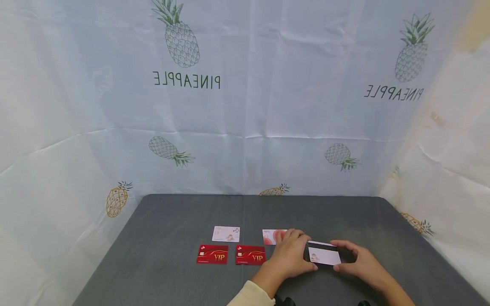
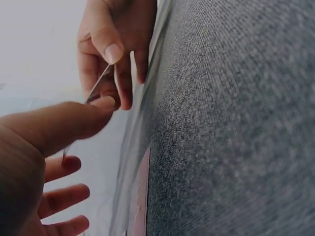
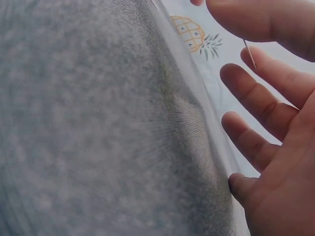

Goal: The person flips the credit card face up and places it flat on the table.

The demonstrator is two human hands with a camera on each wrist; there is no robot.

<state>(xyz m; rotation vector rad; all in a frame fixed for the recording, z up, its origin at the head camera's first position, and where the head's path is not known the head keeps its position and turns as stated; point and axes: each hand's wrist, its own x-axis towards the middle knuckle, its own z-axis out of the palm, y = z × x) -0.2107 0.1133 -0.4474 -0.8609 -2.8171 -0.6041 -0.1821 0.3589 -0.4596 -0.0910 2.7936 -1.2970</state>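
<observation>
A white card (image 1: 326,256) with a black stripe along its far edge is held between both hands, raised over the dark table. My left hand (image 1: 288,258) pinches its left end, thumb on the near edge and fingers on the far edge. At the right end, my right hand (image 1: 361,264) grips the same card by thumb and index finger. Seen edge-on, the card (image 2: 98,82) is a thin line in the left wrist view; in the right wrist view only a sliver of the card (image 3: 250,54) shows. Behind my left fingers, a white card with pinkish-red round shapes (image 1: 269,236) is partly covered.
Two red VIP cards (image 1: 212,254) lie side by side left of my left hand. Above them lies a pale pink card (image 1: 226,233). The dark cloth-covered table (image 1: 160,255) is bounded at the back and sides by white curtains (image 1: 245,106) printed with pineapples.
</observation>
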